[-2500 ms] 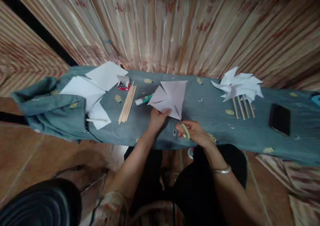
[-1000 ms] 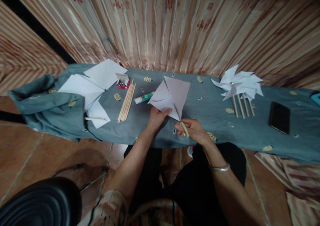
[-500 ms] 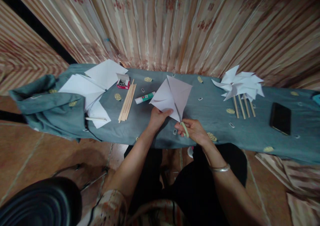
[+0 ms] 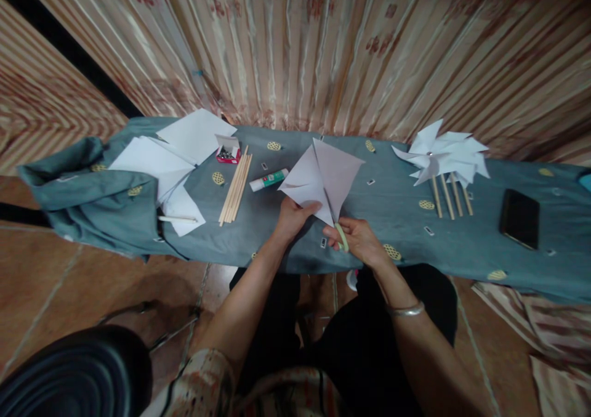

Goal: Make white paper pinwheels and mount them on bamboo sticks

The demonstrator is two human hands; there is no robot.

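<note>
Left hand [image 4: 292,221] pinches slit sheet [image 4: 337,177]; right hand [image 4: 359,239] grips scissors [image 4: 342,237] at its corner. Pinwheels [image 4: 447,153] on 4 sticks look done; loose sheets [image 4: 157,163], bare dowels [image 4: 236,189] seemingly remain.

Here the white paper sheet [image 4: 341,170], roughly square, is held corner-first over the bench [image 4: 383,210], slits cut inward from its corners, its flaps slightly parted, the right-hand one shaded! Its lower left edge is pinched by the left hand [image 4: 296,217], thumb on top; at the near corner, the green-handled scissors [image 4: 342,237] are gripped by the right hand [image 4: 356,239], blades barely seen
</note>
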